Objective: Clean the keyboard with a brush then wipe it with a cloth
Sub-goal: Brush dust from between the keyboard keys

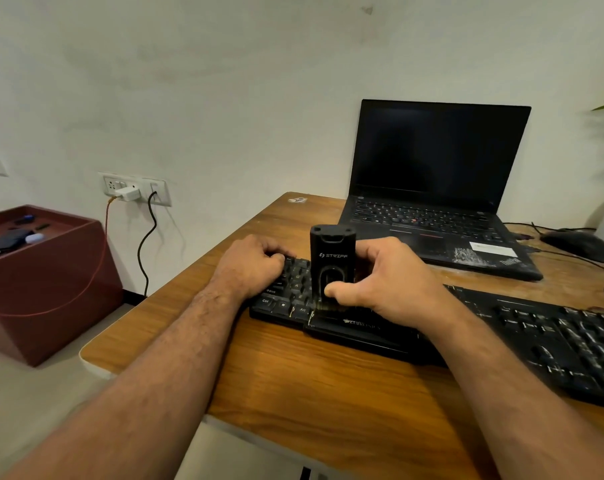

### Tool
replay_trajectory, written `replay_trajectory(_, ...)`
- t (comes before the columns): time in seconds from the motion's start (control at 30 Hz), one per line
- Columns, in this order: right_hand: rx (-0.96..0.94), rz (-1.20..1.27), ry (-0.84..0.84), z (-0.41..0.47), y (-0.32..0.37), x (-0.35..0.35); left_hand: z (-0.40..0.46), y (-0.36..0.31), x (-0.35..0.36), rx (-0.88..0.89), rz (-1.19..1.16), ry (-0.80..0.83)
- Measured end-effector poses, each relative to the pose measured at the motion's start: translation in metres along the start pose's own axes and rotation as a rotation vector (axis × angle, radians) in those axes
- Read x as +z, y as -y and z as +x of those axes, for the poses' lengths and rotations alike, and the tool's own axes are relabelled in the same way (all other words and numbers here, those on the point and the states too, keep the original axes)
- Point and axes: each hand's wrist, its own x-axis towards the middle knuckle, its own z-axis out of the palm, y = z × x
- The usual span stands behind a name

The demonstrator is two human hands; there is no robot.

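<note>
The right hand grips a black upright brush marked STRIFF, thumb pressed on its front, with the bristles down on the keys near the Alt key of a black keyboard that lies on the wooden table. The left hand rests on the keyboard's left end with its fingers curled over the far edge, holding it. A second black keyboard lies just to the right, an open laptop with a dark screen stands behind, and a mouse sits at the far right.
</note>
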Motion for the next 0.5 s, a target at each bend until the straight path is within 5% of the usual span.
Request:
replay_trajectory(0.3, 0.046, -0.018, 0.181, -0.002, -0.003, -0.023, 0.000, -0.001, 0.000, -0.007, -0.011, 0.000)
replay_trajectory(0.5, -0.023, -0.020, 0.144, -0.003, 0.006, 0.001, 0.000, 0.001, 0.000, 0.015, 0.035, -0.024)
